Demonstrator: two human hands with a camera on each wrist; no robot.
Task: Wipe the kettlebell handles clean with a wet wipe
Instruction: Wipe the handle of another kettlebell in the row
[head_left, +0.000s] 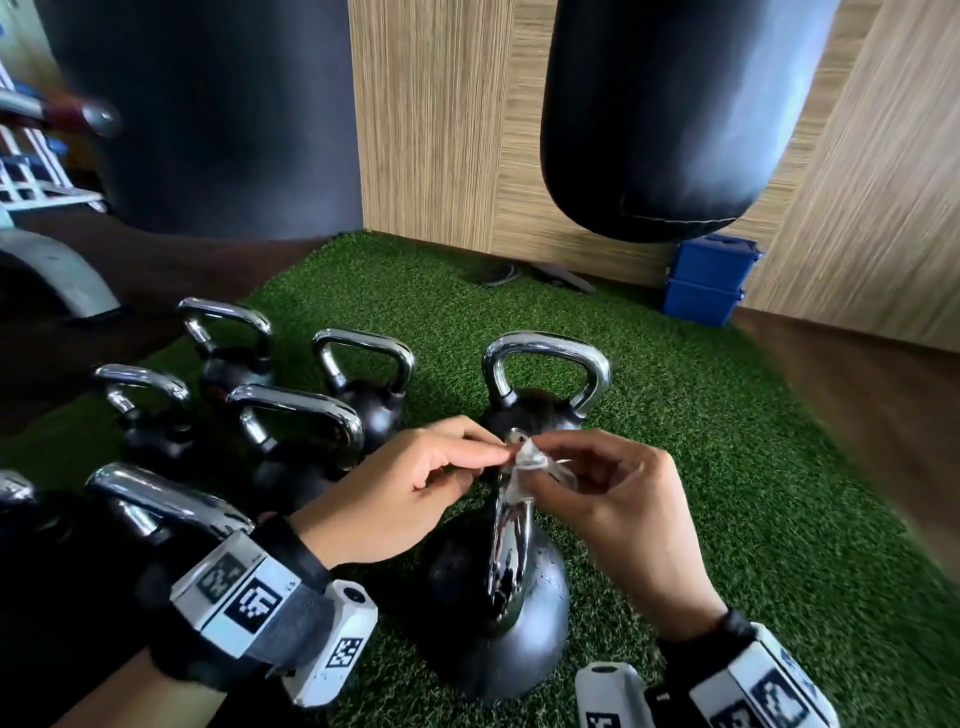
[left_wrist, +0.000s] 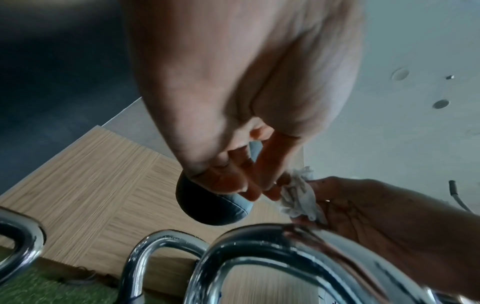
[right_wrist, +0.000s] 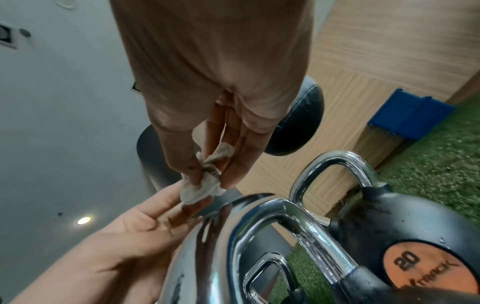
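Both hands pinch the crumpled wipe (head_left: 524, 460) just above the nearest kettlebell's handle (head_left: 511, 525): left hand (head_left: 410, 493) at 9 o'clock, right hand (head_left: 618, 499) at 3. Only the right wrist view shows a "20" label (right_wrist: 415, 267) on a neighbouring kettlebell (right_wrist: 394, 224).

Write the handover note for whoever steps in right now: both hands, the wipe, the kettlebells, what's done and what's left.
Left hand: fingertips pinch one edge of the wet wipe.
Right hand: pinches the bunched wipe's other side.
The wipe sits just above the nearest kettlebell, at the top of its chrome handle; contact unclear.
Other kettlebells stand on the green turf behind and left.
Done: cannot tell which handles are clean.
Left: rearrange the wipe, then wipe the handles.
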